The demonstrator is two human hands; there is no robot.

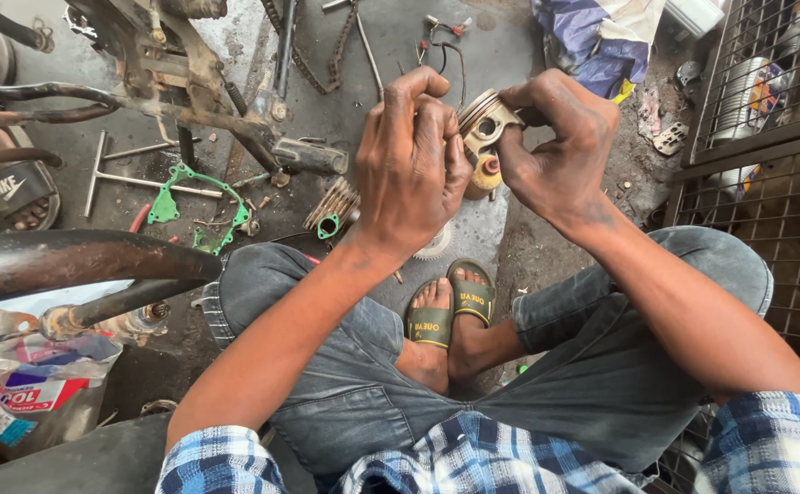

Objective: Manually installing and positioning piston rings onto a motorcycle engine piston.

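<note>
- Nearest the camera, the person's plaid sleeves and grey trousers fill the bottom of the view; the legs are crossed, with both feet in green sandals resting on the concrete floor.
- Both forearms rise from the lower edge toward the middle of the view, where the hands meet above the feet.
- The left hand is curled, fingers bent over, and grasps the left side of a metal piston; its thumb presses against the piston's lower part.
- The right hand grips the same piston from the right, its fingertips pinched on the ringed crown at the top.
- The piston is held in the air between the two hands, tilted, with its pin hole facing the camera; it touches nothing else.
- Just below the hands, on the floor, lies a finned metal part, and a toothed gear shows partly behind the left wrist.
- To the left of those, a green gasket lies flat on the floor beside a T-shaped wrench.
- At the lower left corner a plastic bag sits under a dark curved tube.
- Farther off, near the top edge, a motorcycle frame stands at the left, with a chain and loose wires beside it.
- A wire cage runs along the right edge, well apart from the hands.
</note>
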